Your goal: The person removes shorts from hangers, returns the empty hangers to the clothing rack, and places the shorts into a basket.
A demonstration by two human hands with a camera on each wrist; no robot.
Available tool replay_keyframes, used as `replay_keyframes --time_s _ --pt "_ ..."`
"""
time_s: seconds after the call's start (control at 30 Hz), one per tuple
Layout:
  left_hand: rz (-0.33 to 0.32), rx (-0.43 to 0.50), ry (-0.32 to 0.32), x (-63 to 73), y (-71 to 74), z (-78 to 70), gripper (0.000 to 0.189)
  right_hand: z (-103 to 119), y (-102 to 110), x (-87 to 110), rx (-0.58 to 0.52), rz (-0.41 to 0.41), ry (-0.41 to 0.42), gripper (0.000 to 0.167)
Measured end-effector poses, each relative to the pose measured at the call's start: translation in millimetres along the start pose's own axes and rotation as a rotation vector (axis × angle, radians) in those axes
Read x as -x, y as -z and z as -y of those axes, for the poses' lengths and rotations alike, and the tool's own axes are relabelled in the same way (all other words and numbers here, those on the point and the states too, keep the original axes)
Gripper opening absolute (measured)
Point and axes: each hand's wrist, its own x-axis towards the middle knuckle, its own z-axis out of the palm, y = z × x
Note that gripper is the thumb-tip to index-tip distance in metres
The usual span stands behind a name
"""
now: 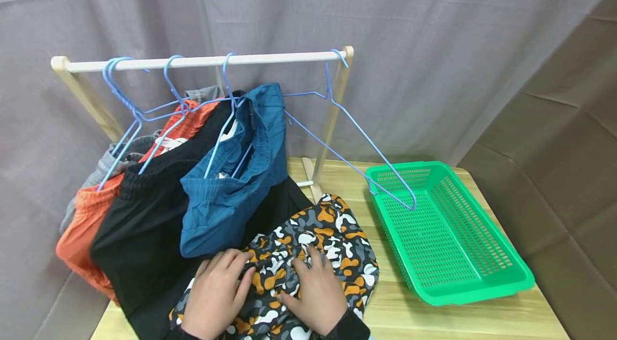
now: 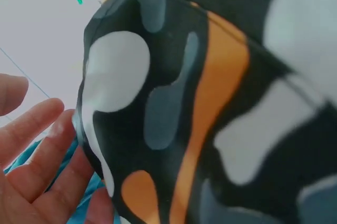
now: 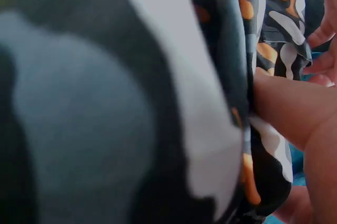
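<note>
A black garment with orange, white and grey blotches (image 1: 356,254) lies bunched at the table's front, its kind hard to tell. On its left part rests my left hand (image 1: 217,292), fingers loosely extended beside the hanging blue shorts (image 1: 212,211). My right hand (image 1: 315,292) lies on the garment's middle with its fingers spread and thumb apart. In the left wrist view, the left fingers (image 2: 58,171) touch the cloth's edge without curling round it. Seen from the right wrist, the right thumb (image 3: 289,103) presses against folds of the cloth; the right fingertips are mostly hidden.
A wooden rack with a white rail (image 1: 284,58) carries blue hangers with grey, orange (image 1: 91,222), black (image 1: 144,217) and blue clothes. One bare hanger (image 1: 366,136) hangs at its right end, overlapping the green basket (image 1: 424,297) in view. Grey curtain (image 1: 434,35) stands behind.
</note>
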Motion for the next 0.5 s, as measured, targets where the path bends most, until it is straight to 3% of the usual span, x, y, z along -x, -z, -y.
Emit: replay_keyframes --time_s 0.27,0.5 --pt "0.014 0.003 -0.011 -0.8 -2.1 -2.1 0.028 -7.4 -6.2 -0.5 0.041 -0.013 0.000 0.073" --pt "0.044 -0.006 -0.017 -2.9 -0.6 -6.5 0.044 -13.2 -11.5 0.8 0.109 -0.067 0.040 0.071"
